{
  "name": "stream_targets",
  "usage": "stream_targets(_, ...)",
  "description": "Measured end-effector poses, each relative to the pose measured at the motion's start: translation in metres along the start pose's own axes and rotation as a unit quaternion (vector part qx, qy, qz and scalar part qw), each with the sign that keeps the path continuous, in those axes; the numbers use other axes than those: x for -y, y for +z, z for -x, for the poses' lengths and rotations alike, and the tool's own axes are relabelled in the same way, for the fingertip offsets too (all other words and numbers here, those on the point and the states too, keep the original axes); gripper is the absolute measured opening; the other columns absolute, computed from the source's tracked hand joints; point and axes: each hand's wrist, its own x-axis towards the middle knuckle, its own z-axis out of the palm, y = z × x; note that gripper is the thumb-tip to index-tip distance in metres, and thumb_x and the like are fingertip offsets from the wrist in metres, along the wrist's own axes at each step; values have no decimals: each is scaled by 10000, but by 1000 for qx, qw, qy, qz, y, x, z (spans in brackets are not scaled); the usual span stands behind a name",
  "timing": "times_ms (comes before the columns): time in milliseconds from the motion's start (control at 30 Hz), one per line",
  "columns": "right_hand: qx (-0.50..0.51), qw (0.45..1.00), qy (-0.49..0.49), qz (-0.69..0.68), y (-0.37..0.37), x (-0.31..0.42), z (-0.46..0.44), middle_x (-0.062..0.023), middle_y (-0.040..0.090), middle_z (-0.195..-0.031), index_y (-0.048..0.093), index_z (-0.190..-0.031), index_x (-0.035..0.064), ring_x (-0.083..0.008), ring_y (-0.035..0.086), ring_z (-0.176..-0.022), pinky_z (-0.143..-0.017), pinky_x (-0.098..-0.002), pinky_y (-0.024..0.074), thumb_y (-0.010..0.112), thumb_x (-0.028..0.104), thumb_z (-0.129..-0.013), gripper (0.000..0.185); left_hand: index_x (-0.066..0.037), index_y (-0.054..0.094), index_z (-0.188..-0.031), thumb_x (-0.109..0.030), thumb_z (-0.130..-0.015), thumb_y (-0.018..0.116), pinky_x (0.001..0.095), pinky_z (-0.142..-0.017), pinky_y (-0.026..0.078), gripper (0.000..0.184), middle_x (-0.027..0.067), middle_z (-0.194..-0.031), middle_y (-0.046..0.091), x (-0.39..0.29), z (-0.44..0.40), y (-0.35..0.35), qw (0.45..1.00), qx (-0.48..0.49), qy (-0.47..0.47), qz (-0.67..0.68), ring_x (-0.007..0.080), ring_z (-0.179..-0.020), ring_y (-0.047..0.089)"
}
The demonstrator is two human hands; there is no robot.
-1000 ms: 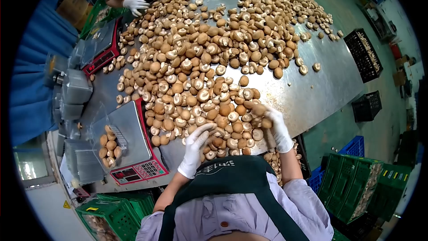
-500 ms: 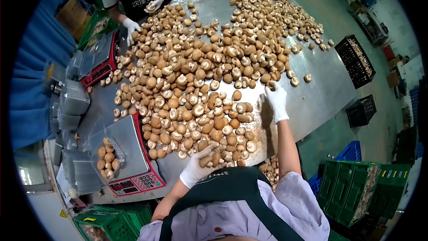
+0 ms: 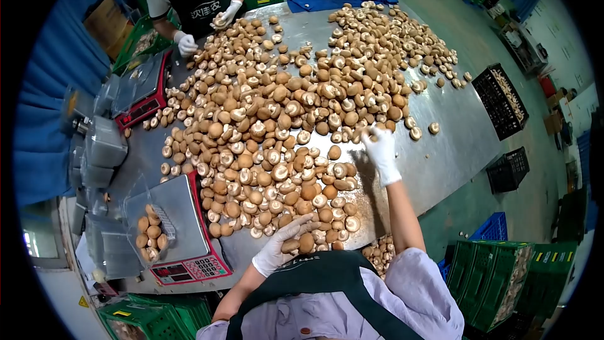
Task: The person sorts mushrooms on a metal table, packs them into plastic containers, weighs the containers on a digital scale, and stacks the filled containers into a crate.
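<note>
Many brown mushrooms (image 3: pixel 277 126) lie heaped over the metal table (image 3: pixel 434 145). White gloves cover both my hands. My left hand (image 3: pixel 283 245) curls round a couple of mushrooms (image 3: pixel 298 243) at the near edge of the heap, palm towards me. Further out, my right hand (image 3: pixel 379 150) is at the heap's right edge, its fingertips closed beside a mushroom; whether they grip it is hard to make out. A clear tray of mushrooms (image 3: pixel 151 234) rests on the near red scale (image 3: pixel 182 214), left of my left hand.
Across the table, a co-worker (image 3: pixel 201 0) in white gloves handles mushrooms. A second red scale (image 3: pixel 141 91) and stacked clear trays (image 3: pixel 107 141) stand at left. Black crates (image 3: pixel 501 101) and green crates (image 3: pixel 491 277) are on the right. A blue cloth (image 3: pixel 340 1) lies at the far edge.
My right hand has gone from the near heap out to its right edge, its fingers now drawn together. My left hand has dropped nearer my apron and curled round mushrooms. The view has tilted up.
</note>
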Motion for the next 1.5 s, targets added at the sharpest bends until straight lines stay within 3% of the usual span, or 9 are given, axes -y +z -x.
stream_targets(133, 519, 775, -7, -361, -43, 72, 53, -111, 680, -1016, 674, -1082, 113, -203, 634, -963, -876, -343, 494, 640, 397, -826, 384, -68, 345, -1416, -201, -948, 487, 200, -837, 452, 507, 97, -1299, 494, -7, -3, 5, 994, 75, 39, -66, 73, -917, 536)
stream_targets(233, 447, 854, -141, -226, -57, 105, 63, -98, 688, -980, 670, -1088, 124, -230, 643, -924, -847, -338, 501, 676, 403, -810, 395, -72, 376, -1390, -194, -921, 556, 210, -785, 485, 517, 61, -1165, 543, 2, -13, -3, 990, -21, 103, -91, 83, -907, 551)
stream_targets(300, 360, 908, 38, -213, -29, 89, 39, -120, 685, -985, 668, -1079, 115, -266, 644, -942, -841, -362, 504, 682, 382, -802, 385, -95, 437, -1330, -215, -897, 613, 261, -755, 519, 483, 15, -1040, 555, -1, -15, 0, 991, -128, -12, 35, 110, -911, 565)
stream_targets(433, 74, 988, -15, 133, 38, 25, -25, -138, 620, -1001, 497, -1274, 100, -316, 588, -964, -818, -424, 499, 642, 399, -800, 579, -73, 464, -1257, -185, -908, 591, 399, -849, 533, 388, 66, -1042, 602, 10, -11, -16, 988, -127, 1, 87, 217, -1005, 600)
stream_targets(500, 120, 977, 34, 174, 55, 20, -39, -144, 610, -1042, 447, -1308, 97, -325, 572, -991, -823, -435, 496, 676, 432, -761, 681, -75, 474, -1236, -202, -906, 598, 385, -842, 535, 375, 60, -1041, 598, 8, -9, -12, 986, -141, 5, 83, 216, -997, 601)
stream_targets(667, 89, 995, 19, -46, 43, 17, -29, -193, 666, -898, 593, -1089, 127, -335, 648, -855, -774, -407, 513, 690, 352, -708, 453, -82, 492, -1183, -221, -905, 602, 337, -807, 541, 330, 49, -1030, 591, 1, -7, -8, 989, -133, 20, 66, 190, -982, 602)
stream_targets(900, 333, 936, 17, -112, -4, 57, 19, -162, 659, -1039, 565, -1216, 102, -249, 643, -931, -829, -331, 501, 690, 371, -760, 543, -66, 503, -1211, -185, -902, 586, 360, -785, 553, 342, 91, -1041, 608, 8, -13, -31, 989, -109, 19, 94, 215, -979, 615)
stream_targets(1367, 66, 981, 183, -4, 88, 21, -61, -214, 660, -975, 661, -969, 45, -378, 626, -929, -816, -430, 500, 669, 472, -728, 491, -117, 520, -1240, -267, -921, 565, 338, -770, 539, 356, 39, -1068, 597, -4, -8, -8, 987, -142, 7, 74, 171, -938, 604)
stream_targets(1500, 22, 958, 158, -240, 87, 14, -47, -129, 695, -860, 644, -1009, -34, -176, 647, -742, -689, -295, 518, 747, 240, -724, 409, -99, 537, -1184, -292, -925, 557, 366, -781, 549, 324, 63, -1092, 594, -6, -2, -2, 984, -167, 9, 66, 214, -960, 615)
